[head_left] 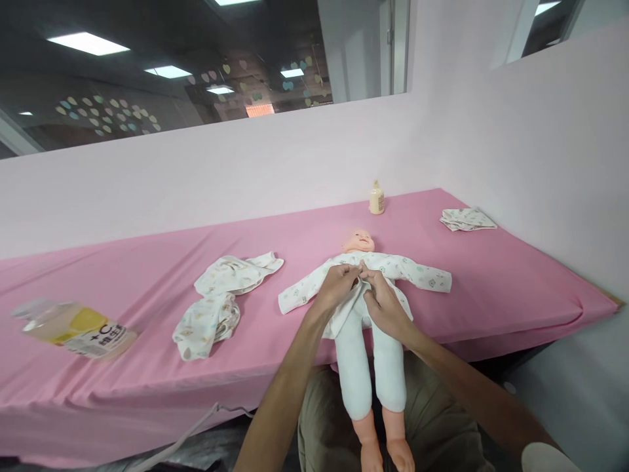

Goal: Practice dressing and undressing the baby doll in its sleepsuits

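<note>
So the baby doll (354,367) lies on its back at the front edge of the pink desk (515,288), legs dangling off. Left hand (337,285) and right hand (386,303) both pinch its printed top (417,270) at the chest. Crumpled baby clothes (219,305) sit left of the baby doll, and a small bottle (377,198) is past its head.

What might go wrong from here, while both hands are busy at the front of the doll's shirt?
1. The doll lies with its legs hanging over the edge of the table. A pull toward the person might slide it off.
2. The left hand and the right hand both pinch the shirt at the chest and hide the closure there, so the two sides may end up joined unevenly.
</note>
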The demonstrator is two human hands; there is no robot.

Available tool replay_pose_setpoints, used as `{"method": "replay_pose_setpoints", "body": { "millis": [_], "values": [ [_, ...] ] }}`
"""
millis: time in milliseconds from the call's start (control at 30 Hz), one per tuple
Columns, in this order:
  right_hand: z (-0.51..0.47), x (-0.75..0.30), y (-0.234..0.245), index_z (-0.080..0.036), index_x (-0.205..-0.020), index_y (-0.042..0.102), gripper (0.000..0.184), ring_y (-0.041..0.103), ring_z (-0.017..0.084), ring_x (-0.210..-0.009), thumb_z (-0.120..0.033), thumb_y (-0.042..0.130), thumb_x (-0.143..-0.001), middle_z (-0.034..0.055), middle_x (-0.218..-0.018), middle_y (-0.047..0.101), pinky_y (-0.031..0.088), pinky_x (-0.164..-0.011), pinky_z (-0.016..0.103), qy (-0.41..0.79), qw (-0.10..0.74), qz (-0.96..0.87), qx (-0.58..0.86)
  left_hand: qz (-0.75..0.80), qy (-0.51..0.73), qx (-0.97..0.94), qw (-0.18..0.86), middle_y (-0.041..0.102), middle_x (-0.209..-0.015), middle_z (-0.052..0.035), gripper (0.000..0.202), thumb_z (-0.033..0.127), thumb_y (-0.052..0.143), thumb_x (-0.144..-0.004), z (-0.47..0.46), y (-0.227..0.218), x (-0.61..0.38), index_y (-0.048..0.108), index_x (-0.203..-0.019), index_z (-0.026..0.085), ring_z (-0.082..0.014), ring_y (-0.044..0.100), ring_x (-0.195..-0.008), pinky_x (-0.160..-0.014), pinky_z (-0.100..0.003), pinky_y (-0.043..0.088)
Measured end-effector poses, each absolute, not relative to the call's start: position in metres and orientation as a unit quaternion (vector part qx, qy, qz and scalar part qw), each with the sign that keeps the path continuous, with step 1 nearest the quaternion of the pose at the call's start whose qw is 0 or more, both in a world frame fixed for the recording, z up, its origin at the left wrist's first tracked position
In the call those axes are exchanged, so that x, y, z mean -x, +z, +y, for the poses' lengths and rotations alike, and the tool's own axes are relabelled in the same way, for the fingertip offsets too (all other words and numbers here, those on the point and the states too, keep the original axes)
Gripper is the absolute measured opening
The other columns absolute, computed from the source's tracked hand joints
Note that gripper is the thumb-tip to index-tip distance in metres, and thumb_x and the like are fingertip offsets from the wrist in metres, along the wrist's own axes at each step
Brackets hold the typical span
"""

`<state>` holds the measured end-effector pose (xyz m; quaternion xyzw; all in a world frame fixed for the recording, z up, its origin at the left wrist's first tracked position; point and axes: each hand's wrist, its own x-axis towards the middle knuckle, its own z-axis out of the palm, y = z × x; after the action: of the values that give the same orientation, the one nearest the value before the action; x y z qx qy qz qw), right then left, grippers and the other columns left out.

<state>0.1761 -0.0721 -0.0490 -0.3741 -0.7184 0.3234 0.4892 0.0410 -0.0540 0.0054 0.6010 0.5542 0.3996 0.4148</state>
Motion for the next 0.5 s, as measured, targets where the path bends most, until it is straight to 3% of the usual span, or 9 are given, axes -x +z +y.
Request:
{"method": "replay_pose_setpoints", "body": {
  "millis": [133,367,500],
  "values": [
    [-0.073,-0.177,-0.05,-0.024,-0.126,0.042,0.046,0.041,0.018,-0.138,-0.011,0.037,-0.082,0.0082,-0.15,0.041,0.036,-0.112,0.043,0.364,0.504,-0.698,0.355,0.552,0.412,-0.607,0.396,0.048,-0.059,0.0035,0.021,0.035,0.054,-0.077,-0.053,0.001,-0.043,0.056,-0.069,0.015,-0.0089,0.038,-0.054,-0.053,-0.022,0.032],
    [-0.072,-0.177,-0.052,-0.026,-0.144,0.035,0.061,0.039,0.021,-0.138,-0.015,0.04,-0.085,0.0065,-0.149,0.043,0.034,-0.114,0.046,0.363,0.501,-0.696,0.365,0.557,0.433,-0.606,0.369,0.057,-0.071,-0.0011,0.023,0.033,0.05,-0.082,-0.051,-0.002,-0.043,0.059,-0.072,0.015,-0.0119,0.049,-0.065,-0.061,-0.023,0.04],
    [-0.078,-0.183,-0.054,-0.028,-0.141,0.038,0.059,0.044,0.025,-0.132,-0.019,0.045,-0.084,0.007,-0.143,0.047,0.038,-0.109,0.049,0.311,0.497,-0.699,0.41,0.565,0.404,-0.624,0.359,0.057,-0.075,0.0004,0.026,0.035,0.052,-0.083,-0.066,0.0,-0.04,0.061,-0.097,0.016,-0.0133,0.052,-0.068,-0.063,-0.025,0.042]
  ]
}}
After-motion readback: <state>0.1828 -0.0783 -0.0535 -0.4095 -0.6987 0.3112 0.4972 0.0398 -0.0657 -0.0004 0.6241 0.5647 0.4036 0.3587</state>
